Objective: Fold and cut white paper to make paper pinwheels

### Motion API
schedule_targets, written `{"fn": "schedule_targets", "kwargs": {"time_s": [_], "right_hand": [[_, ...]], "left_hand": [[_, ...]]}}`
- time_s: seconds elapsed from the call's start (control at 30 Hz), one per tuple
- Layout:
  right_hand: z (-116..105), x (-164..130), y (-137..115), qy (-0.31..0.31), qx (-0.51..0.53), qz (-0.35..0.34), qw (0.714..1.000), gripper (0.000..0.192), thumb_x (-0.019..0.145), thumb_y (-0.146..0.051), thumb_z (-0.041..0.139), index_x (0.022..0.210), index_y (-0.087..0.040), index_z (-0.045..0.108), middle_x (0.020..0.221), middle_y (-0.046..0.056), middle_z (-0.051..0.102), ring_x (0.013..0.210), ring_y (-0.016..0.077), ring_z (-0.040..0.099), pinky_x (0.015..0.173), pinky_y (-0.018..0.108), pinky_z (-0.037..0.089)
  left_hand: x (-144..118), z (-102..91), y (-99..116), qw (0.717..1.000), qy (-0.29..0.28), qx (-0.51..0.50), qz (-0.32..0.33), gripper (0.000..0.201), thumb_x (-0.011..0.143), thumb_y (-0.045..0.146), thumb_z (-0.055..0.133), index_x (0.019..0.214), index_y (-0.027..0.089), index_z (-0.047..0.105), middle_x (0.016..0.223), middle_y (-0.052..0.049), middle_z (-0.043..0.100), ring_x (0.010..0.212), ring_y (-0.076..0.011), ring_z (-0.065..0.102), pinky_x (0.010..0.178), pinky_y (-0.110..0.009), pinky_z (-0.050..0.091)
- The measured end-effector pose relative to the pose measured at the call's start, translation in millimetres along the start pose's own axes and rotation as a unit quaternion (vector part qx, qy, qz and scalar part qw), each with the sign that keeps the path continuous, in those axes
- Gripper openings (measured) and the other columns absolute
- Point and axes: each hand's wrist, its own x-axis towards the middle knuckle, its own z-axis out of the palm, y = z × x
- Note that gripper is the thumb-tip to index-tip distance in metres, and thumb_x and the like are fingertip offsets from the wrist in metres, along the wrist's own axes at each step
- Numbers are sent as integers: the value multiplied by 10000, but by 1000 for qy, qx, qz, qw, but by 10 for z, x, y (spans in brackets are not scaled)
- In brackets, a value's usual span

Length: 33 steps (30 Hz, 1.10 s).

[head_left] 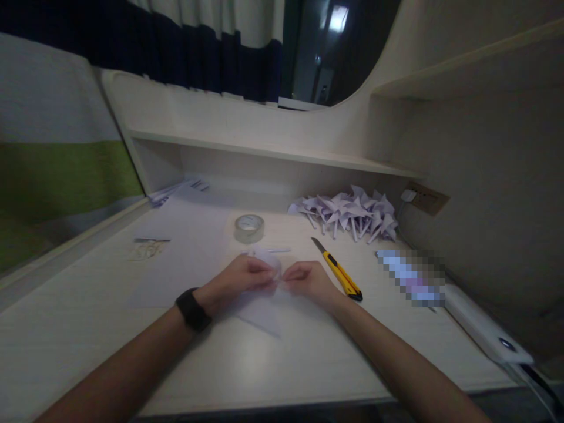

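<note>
Both of my hands meet over a sheet of pale lilac paper [259, 311] lying on the white desk [88, 329]. My left hand [244, 276], with a black band on its wrist, pinches a folded part of the paper from the left. From the right, my right hand [308, 279] pinches the same fold. The fingertips almost touch at the paper's raised middle. A corner of the sheet points toward me below the hands.
A roll of clear tape [249, 228] stands behind the hands. A yellow utility knife [339, 271] lies just right of my right hand. A heap of folded paper pinwheels [348, 212] sits at the back right. A white power strip [482, 326] lies along the right edge. Papers [174, 191] lie far left.
</note>
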Motion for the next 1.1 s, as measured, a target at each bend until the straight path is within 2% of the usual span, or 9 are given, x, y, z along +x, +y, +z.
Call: {"fn": "schedule_targets", "kwargs": {"time_s": [0.23, 0.33, 0.43, 0.53, 0.6, 0.77, 0.87, 1.0, 1.1], "right_hand": [[33, -2, 14, 12, -60, -6, 998, 374, 535, -414, 848, 747, -136, 713, 669, 44, 701, 522, 129, 590, 502, 251, 471], [41, -25, -9, 12, -134, -49, 990, 262, 610, -355, 812, 742, -151, 715, 707, 47, 713, 573, 139, 611, 542, 250, 475], [46, -64, -52, 16, -244, -110, 963, 242, 675, -282, 779, 885, -183, 712, 758, 29, 726, 621, 138, 628, 590, 240, 466], [43, -103, -93, 9, -338, -146, 930, 486, 702, -261, 771, 1161, -223, 615, 771, -15, 722, 581, 117, 609, 602, 228, 440], [40, -125, -119, -4, -394, -165, 904, 516, 727, -303, 758, 1210, -243, 586, 793, -24, 713, 582, 114, 600, 607, 229, 419], [27, -162, -171, -35, -495, -198, 845, 472, 790, -390, 697, 1227, -246, 591, 928, 26, 700, 788, 175, 636, 686, 262, 399], [21, -165, -175, -50, -518, -195, 832, 479, 808, -411, 673, 1236, -218, 577, 946, 44, 699, 813, 190, 635, 695, 272, 392], [30, -162, -167, -61, -534, -191, 821, 345, 819, -412, 656, 1091, -202, 628, 909, 36, 700, 787, 188, 631, 666, 271, 375], [41, -166, -168, -63, -541, -195, 816, 286, 822, -388, 654, 1034, -197, 635, 894, 34, 700, 778, 185, 630, 658, 269, 368]], "left_hand": [[28, -26, -127, 999, 19, 5, -30, 385, 757, 481, 690, 707, 100, 690, 626, -39, 619, 559, -119, 501, 564, -244, 362], [34, -24, -114, 998, 18, 52, -8, 375, 769, 465, 670, 663, 106, 692, 583, -25, 594, 527, -110, 470, 533, -236, 329], [43, -20, -95, 991, 16, 128, 23, 312, 749, 427, 682, 684, 124, 717, 547, 0, 574, 507, -108, 454, 510, -230, 306], [52, -7, -96, 982, 25, 179, 48, 218, 733, 354, 677, 721, 143, 734, 558, 10, 601, 539, -130, 509, 525, -233, 339], [55, 11, -109, 977, 35, 202, 60, 170, 728, 303, 657, 718, 151, 730, 582, 7, 629, 573, -147, 552, 549, -237, 372], [37, 78, -133, 960, 109, 247, 76, 150, 688, 201, 647, 826, 169, 697, 750, -30, 709, 679, -178, 633, 629, -260, 441], [-1, 132, -104, 943, 136, 288, 97, 148, 690, 169, 628, 837, 183, 643, 734, -19, 691, 662, -168, 624, 598, -245, 411], [-44, 203, -58, 910, 131, 373, 123, 45, 711, 155, 592, 740, 189, 589, 659, 6, 616, 596, -141, 552, 549, -234, 325], [-56, 239, -55, 891, 130, 416, 123, 51, 735, 143, 562, 711, 189, 565, 637, 5, 580, 589, -142, 525, 549, -243, 293]]}}
